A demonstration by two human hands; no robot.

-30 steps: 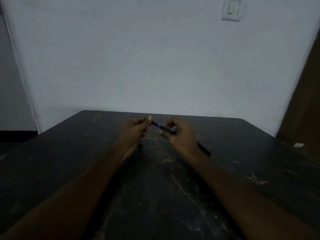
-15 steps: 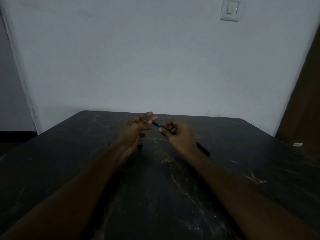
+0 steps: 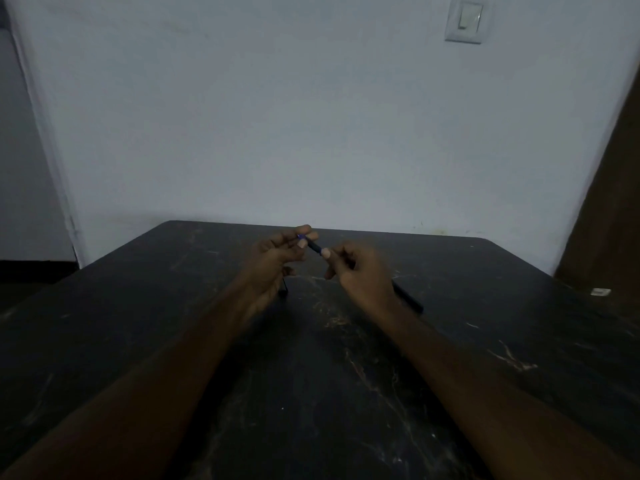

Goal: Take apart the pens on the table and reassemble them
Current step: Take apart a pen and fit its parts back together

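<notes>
A dark pen (image 3: 314,246) with a small blue end is held between both hands above the far middle of the dark table (image 3: 346,393). My left hand (image 3: 273,261) pinches its blue end with thumb and fingertips. My right hand (image 3: 360,271) grips the other end, most of which is hidden in the fingers. A second dark pen (image 3: 410,299) lies on the table behind my right wrist, partly hidden. A small dark pen part (image 3: 284,289) sits on the table just under my left hand.
A pale wall stands right behind the table's far edge, with a light switch (image 3: 465,20) high on the right. A brown door (image 3: 609,220) is at the right, and a small white object (image 3: 601,291) lies near the table's right edge.
My left hand's fingers have shifted along the pen's blue end and lifted slightly. My right hand keeps its grip and has hardly moved.
</notes>
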